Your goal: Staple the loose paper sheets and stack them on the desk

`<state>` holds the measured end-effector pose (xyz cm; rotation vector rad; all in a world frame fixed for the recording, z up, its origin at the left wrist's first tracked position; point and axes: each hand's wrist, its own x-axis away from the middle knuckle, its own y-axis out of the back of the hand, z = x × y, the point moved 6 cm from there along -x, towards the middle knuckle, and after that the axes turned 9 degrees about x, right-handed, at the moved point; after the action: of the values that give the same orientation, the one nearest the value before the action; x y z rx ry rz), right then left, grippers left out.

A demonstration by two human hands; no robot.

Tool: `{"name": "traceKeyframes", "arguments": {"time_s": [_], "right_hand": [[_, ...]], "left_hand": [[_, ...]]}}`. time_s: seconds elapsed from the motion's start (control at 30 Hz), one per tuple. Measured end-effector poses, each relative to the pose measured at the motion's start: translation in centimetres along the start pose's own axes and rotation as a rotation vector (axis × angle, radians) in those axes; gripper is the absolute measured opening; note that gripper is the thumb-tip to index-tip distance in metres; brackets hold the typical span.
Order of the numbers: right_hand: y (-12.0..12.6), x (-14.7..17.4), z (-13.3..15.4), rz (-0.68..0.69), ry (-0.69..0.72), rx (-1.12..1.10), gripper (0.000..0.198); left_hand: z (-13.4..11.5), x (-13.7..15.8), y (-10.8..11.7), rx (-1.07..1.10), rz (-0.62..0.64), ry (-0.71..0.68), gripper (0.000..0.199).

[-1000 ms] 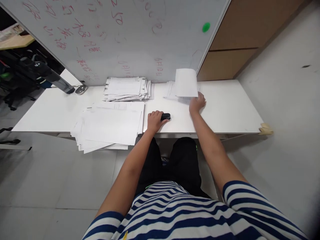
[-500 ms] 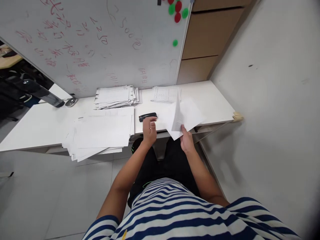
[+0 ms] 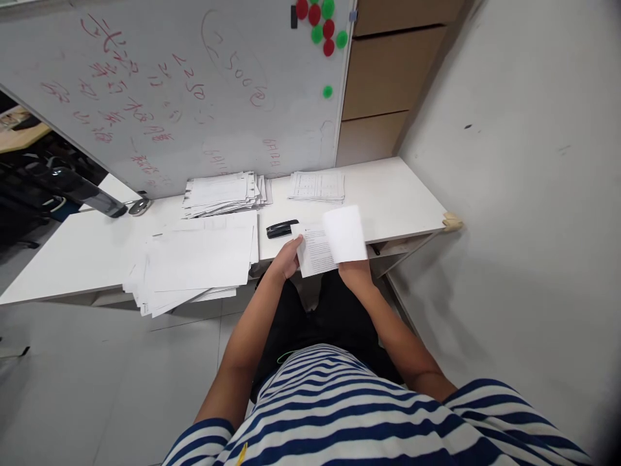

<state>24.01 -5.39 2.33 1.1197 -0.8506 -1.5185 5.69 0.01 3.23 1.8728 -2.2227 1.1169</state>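
Note:
Printed sheets of paper [image 3: 317, 251] are held between my two hands above the front edge of the desk. My left hand [image 3: 287, 256] pinches their left edge, thumb on top. My right hand [image 3: 355, 274] grips them from the right, its fingers largely hidden behind a blank white page [image 3: 345, 234] that is folded up. Just beyond my left hand lies a black stapler [image 3: 282, 229] on the desk.
A wide, uneven pile of papers [image 3: 198, 252] overhangs the desk's front edge on the left. Behind it sits a clipped stack [image 3: 220, 194]; another stack [image 3: 317, 186] lies by the whiteboard [image 3: 272, 123]. A dark bottle [image 3: 92, 194] stands far left. A wall [image 3: 509, 194] rises on the right.
My left hand, empty before, has come onto the left edge of the sheets. The sheets have shifted left and turned, showing printed text, with my right hand still on them.

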Motion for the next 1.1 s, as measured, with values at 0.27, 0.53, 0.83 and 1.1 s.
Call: {"name": "traceKeyframes", "arguments": {"time_s": [0.27, 0.53, 0.83, 1.1], "right_hand": [[-1.2, 0.6, 1.4, 0.047, 0.053, 0.17, 0.065], [-2.1, 2.1, 2.3, 0.074, 0.001, 0.178, 0.063], [-5.6, 4.2, -3.9, 0.008, -0.271, -0.688, 0.088], [-3.1, -0.5, -3.1, -0.037, -0.243, -1.168, 0.089]], "left_hand": [[0.7, -0.2, 1.7, 0.066, 0.031, 0.012, 0.071], [1.4, 0.8, 3.8, -0.145, -0.165, -0.134, 0.062], [-0.3, 0.7, 5.7, -0.341, -0.212, -0.316, 0.054], [-4.7, 3.0, 2.7, -0.412, 0.002, -0.481, 0.043]]}}
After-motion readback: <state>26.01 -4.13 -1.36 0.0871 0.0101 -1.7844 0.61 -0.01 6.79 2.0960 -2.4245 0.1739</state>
